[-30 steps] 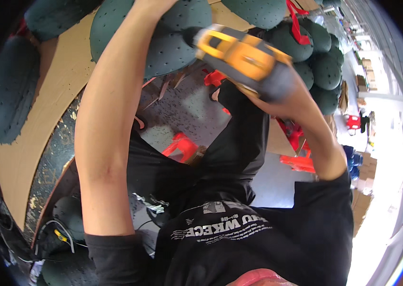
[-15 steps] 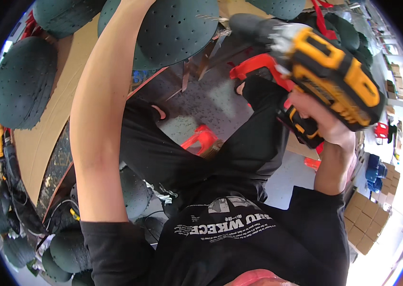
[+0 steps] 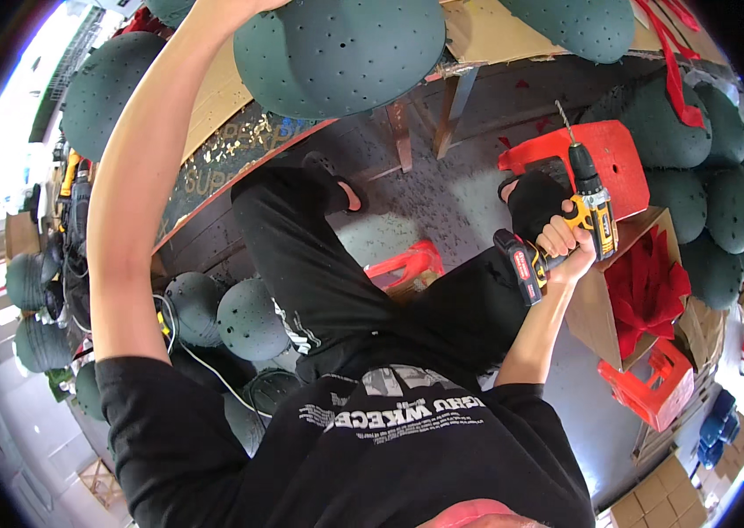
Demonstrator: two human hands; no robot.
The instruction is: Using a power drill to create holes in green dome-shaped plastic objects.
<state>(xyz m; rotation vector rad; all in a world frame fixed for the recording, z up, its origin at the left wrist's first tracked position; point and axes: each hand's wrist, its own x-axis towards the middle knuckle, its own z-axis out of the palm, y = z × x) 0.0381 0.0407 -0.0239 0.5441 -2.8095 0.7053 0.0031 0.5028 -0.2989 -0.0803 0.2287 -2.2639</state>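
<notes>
My right hand [image 3: 563, 248] grips a yellow and black cordless drill [image 3: 590, 201] by its handle, bit pointing up and away, low at my right side above my knee. My left arm stretches up to a large dark green dome with small holes [image 3: 341, 48] that lies on a cardboard-covered table [image 3: 214, 97]. My left hand [image 3: 229, 7] meets the dome's left edge at the top rim of the picture, where its fingers are cut off. I sit in black clothes, legs stretched out under the table.
Several more green domes lie on the table, on the floor at left [image 3: 249, 317] and stacked at right [image 3: 706, 202]. A red stool [image 3: 605, 150], a smaller red stool [image 3: 412, 264], a box of red bows [image 3: 649, 286] and a red crate [image 3: 649, 392] surround my legs.
My right hand has brought the drill down and away from the dome to my right side. My left arm stays stretched up at the dome.
</notes>
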